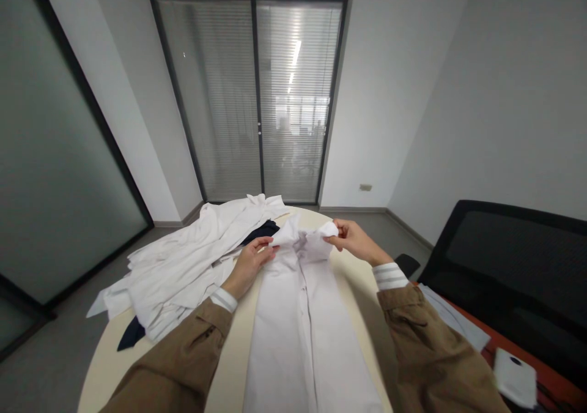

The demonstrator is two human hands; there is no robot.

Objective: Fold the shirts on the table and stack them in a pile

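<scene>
A white button-up shirt (302,327) lies lengthwise on the round cream table (233,364), its collar at the far end. My left hand (251,265) pinches the left side of the collar (306,240). My right hand (353,239) pinches the right collar point and lifts it a little. Both arms wear brown sleeves with white cuffs.
A heap of white shirts (183,266) with a dark navy garment (261,230) covers the table's left half. A black mesh chair (509,272) stands at right, above an orange surface with a white device (516,376). Glass doors with blinds (257,101) are ahead.
</scene>
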